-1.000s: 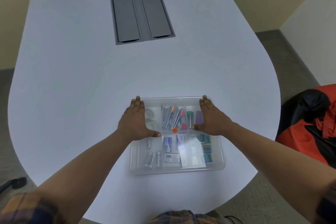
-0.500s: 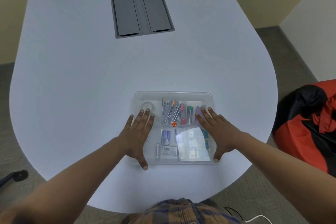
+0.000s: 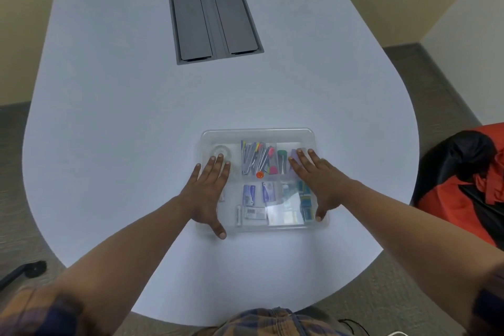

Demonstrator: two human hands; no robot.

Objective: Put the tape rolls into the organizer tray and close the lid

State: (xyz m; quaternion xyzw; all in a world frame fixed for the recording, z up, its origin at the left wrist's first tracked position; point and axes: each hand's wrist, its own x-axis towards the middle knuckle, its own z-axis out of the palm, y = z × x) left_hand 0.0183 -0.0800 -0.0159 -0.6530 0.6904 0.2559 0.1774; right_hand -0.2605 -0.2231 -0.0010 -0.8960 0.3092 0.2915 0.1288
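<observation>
hands slid nearer | left hand [image 3: 208, 194], right hand [image 3: 317, 185] flat, grasping nothing, on lid [image 3: 259, 135] | red bag [image 3: 463, 185] right

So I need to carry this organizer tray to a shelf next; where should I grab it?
Probably by the two short side rims of the organizer tray, one hand from each side. It lies flat and wide, the clear lid looks seated, and the left hand and right hand rest flat on top, near those edges.

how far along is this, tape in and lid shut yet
Nearly done. A clear tape roll sits in the tray's far-left compartment, and the clear lid lies over the tray. In hand: left hand and right hand lie flat on the lid, one on each side. Left: whether it has snapped shut can't be told; then lift the hands away.
</observation>
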